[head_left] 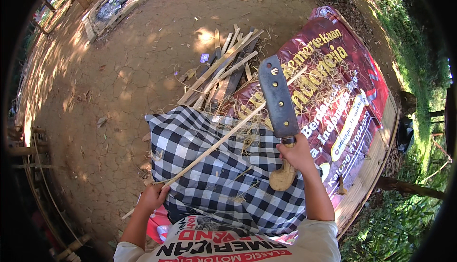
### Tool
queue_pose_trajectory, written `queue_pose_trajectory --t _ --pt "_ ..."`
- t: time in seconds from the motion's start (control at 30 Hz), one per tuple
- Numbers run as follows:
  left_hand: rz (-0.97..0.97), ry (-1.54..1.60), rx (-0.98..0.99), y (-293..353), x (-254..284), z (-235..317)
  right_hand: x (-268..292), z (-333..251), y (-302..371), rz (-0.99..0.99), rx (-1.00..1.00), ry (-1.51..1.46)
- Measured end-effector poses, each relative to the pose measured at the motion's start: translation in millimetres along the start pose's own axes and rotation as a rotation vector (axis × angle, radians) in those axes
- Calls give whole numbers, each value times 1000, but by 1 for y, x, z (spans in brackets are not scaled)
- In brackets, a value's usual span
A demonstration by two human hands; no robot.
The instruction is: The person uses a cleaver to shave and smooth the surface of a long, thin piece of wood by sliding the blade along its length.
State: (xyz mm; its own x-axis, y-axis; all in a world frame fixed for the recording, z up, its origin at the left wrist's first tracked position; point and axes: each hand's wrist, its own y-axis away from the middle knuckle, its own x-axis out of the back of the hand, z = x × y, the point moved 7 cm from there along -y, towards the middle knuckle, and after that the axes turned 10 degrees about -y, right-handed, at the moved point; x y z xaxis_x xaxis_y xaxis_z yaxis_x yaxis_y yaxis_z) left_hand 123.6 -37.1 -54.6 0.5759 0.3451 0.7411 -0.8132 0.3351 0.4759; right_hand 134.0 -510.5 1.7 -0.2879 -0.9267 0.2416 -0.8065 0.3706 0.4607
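Note:
My right hand [296,153] is wrapped round the wooden handle of a cleaver [280,105]. Its broad dark blade points up and away, with light rivet-like dots and a hole near the far end. In my left hand [152,195] is one end of a long, thin, pale strip of bamboo or wood [214,146]. The strip slants up to the right over my lap and passes behind the blade, its far tip showing beyond. A black-and-white checked cloth [204,162] covers my lap, with a few curly shavings on it.
A pile of split strips [221,74] lies on the cracked earth ahead. To the right, a dark red printed banner [354,66] strewn with shavings covers a bamboo platform [369,171]. A framed ash pit [121,2] is far left; greenery lines the right.

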Motion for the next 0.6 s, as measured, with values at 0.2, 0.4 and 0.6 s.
queue_pose_trajectory --t 0.2,0.4,0.6 --pt "-27 67 -97 -7 10 13 26 7 5 -35 -29 -45" --pt "-56 69 -77 -6 5 7 2 18 7 19 -50 -77" --pt "-97 -16 -57 -10 10 5 19 19 12 5 -77 -93"
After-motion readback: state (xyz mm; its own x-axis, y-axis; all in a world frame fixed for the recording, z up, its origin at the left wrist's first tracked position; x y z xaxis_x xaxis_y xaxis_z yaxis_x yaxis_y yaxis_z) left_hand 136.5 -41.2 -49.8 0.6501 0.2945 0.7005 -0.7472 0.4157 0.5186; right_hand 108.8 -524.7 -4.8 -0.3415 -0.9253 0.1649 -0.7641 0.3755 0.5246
